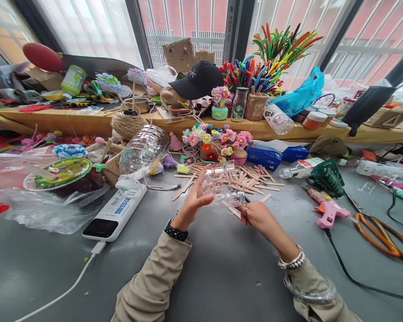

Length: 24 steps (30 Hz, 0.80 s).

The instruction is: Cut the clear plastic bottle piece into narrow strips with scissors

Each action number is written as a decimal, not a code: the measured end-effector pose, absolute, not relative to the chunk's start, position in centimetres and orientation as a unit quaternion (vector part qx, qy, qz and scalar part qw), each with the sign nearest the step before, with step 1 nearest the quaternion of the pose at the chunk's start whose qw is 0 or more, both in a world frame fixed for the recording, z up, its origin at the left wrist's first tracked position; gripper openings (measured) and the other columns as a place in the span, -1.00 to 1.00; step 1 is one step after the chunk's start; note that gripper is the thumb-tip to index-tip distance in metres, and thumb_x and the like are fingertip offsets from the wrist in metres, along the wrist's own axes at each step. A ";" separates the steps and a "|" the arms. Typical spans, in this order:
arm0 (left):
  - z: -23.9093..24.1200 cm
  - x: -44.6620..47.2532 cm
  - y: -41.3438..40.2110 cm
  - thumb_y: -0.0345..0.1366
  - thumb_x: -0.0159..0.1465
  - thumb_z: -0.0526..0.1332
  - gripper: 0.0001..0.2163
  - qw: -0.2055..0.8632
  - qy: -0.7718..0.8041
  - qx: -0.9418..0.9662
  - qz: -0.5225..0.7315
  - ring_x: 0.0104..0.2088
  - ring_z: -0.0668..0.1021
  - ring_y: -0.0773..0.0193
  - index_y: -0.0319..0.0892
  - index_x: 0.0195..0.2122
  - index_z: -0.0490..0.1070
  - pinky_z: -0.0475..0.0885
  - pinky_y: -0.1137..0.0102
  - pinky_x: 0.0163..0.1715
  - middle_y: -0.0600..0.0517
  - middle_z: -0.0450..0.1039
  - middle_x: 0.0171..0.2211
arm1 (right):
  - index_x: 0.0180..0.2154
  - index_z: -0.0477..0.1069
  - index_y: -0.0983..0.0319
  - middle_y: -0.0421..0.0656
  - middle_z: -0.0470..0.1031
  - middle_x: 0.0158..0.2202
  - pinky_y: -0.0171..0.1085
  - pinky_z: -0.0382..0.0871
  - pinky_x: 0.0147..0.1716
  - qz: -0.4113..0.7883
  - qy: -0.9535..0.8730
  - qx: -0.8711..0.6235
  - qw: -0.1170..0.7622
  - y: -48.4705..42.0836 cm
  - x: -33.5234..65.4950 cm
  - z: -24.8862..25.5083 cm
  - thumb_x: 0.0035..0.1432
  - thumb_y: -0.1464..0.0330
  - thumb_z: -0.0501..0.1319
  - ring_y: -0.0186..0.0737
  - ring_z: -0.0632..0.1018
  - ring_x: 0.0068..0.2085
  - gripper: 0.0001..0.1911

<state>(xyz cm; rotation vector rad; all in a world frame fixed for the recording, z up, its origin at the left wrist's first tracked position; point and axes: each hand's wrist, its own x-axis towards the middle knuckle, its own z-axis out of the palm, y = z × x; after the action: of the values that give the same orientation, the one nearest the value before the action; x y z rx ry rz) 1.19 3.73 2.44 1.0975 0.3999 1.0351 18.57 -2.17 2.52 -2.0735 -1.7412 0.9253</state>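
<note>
One clear plastic piece (pixel 223 184) sits before scattered craft sticks (pixel 255 179), cupped in the left hand (pixel 200 192); the right hand (pixel 257 214) pinches some dark object (pixel 247 201), unclear, at its edge. Seemingly it's being worked there; the next move likely needs a steady left hold.

1. The left hand (pixel 199 193) grips a clear, crinkled plastic bottle piece (pixel 218 181) above the smooth grey tabletop (pixel 218 277).
2. The right hand (pixel 259 215) – silver beaded bracelet (pixel 293 259) at its wrist – holds a slim dark object (pixel 247 200), mostly hidden, at the bottle piece's near edge.
3. Flat, pale wooden craft sticks (pixel 254 180) lie scattered behind.
4. Rightward, a pink plastic glue gun (pixel 329 209) rests near large orange-handled metal scissors (pixel 372 232).
5. Leftward lies a white rectangular power bank (pixel 121 210) – white cable (pixel 65 290) plugged in.
</note>
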 end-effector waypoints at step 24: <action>2.0 0.7 4.5 -0.09 -0.10 0.35 -0.19 0.740 0.158 0.498 0.423 0.09 0.33 -0.13 0.02 0.19 0.05 0.28 0.09 0.00 -0.09 0.10 0.21 | -0.75 0.29 0.22 -0.18 0.41 -0.67 -0.38 0.17 -0.44 0.320 -0.599 -0.720 0.144 -2.2 18.8 2.5 0.18 0.22 -0.01 -0.32 0.42 -0.53 -0.49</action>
<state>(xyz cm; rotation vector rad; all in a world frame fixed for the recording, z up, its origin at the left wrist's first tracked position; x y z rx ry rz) 0.68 4.49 2.03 1.0921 0.3455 0.9283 18.79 -2.18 2.52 -2.0740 -1.7267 0.9214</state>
